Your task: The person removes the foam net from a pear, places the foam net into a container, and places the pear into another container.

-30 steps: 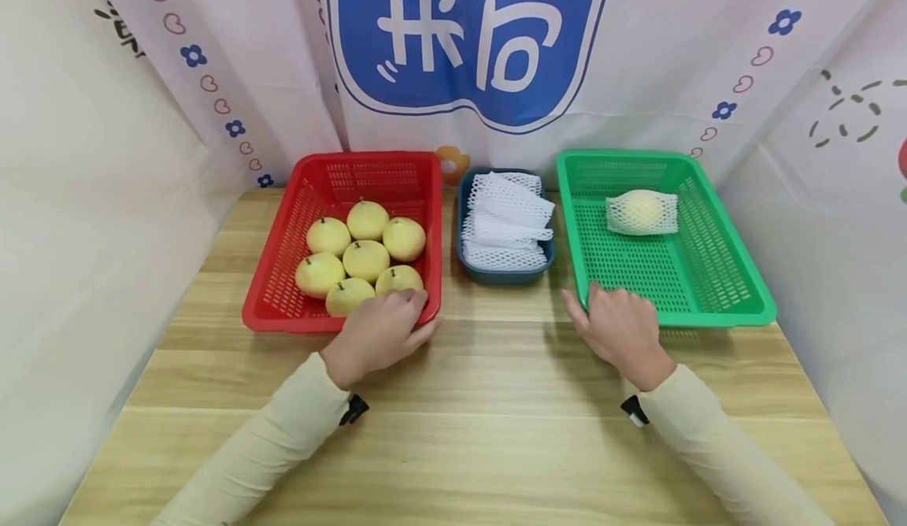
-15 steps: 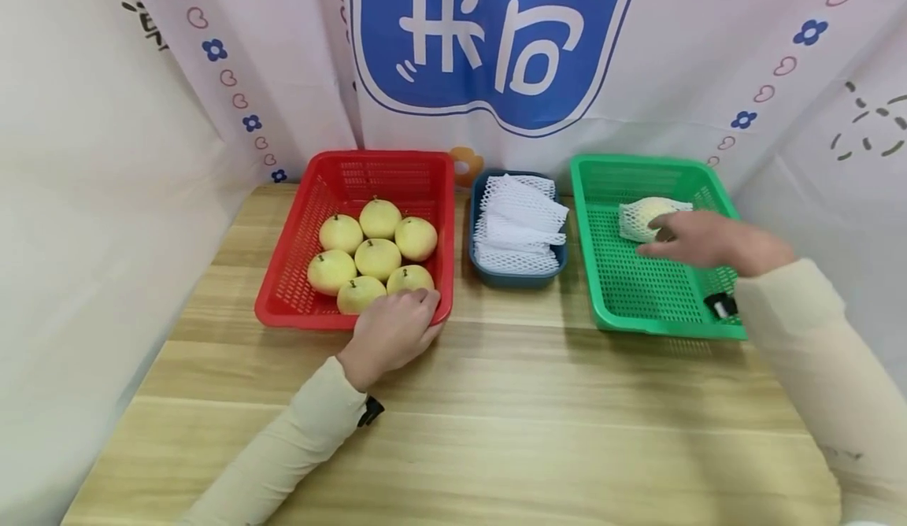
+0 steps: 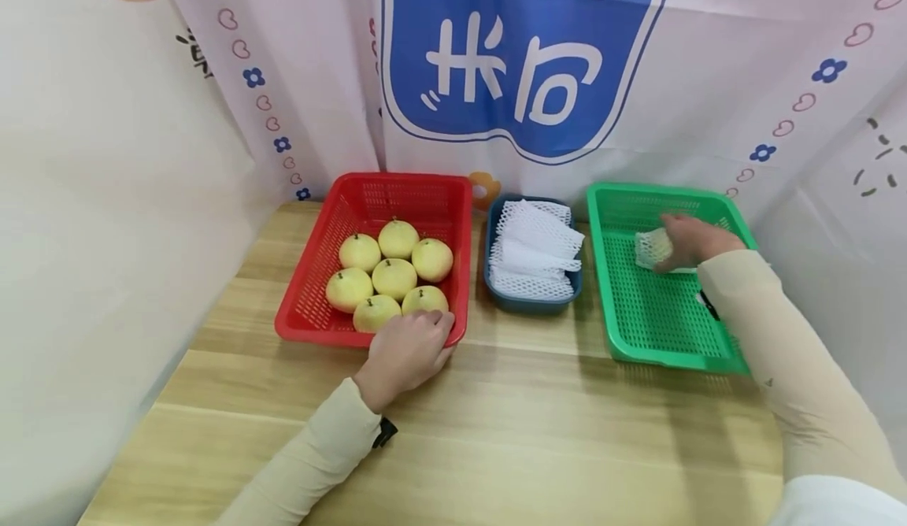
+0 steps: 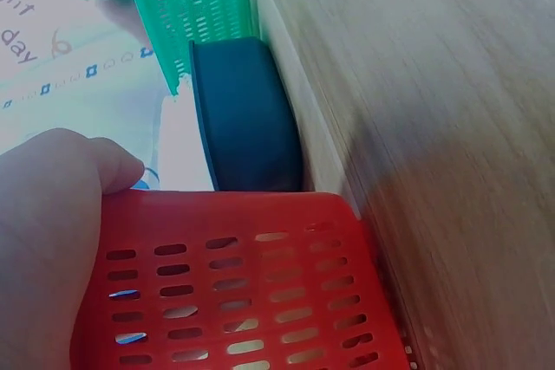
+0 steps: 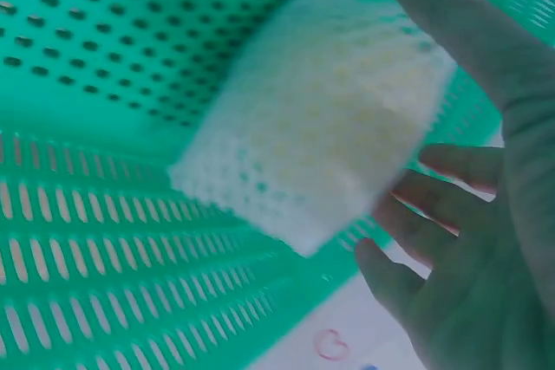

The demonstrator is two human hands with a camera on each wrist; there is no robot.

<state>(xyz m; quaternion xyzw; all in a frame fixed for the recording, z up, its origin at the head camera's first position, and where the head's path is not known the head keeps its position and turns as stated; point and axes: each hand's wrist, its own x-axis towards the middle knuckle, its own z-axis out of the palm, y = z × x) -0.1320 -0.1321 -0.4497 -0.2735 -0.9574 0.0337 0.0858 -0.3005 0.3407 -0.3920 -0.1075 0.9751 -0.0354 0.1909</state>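
Observation:
At the near right corner of the red basket (image 3: 319, 335), my left hand (image 3: 409, 351) grips the rim. In the left wrist view the thumb (image 4: 120, 165) lies over the top of the basket wall. Several yellow pears (image 3: 394, 278) sit in that basket. My right hand (image 3: 694, 240) reaches into the green basket (image 3: 645, 313), beside a pear in a white foam net (image 3: 650, 249). The right wrist view shows thumb and fingers spread on either side of the netted pear (image 5: 321, 119); whether the fingertips touch it I cannot tell.
Between the baskets stands a dark blue tub (image 3: 527, 305) with several white foam nets (image 3: 534, 242). All stand on a wooden table (image 3: 531, 431). A printed cloth (image 3: 524, 132) hangs right behind them.
My right hand has left the green basket's near left corner and moved back and right to the netted pear. The left hand stays on the red rim. The head view has shifted.

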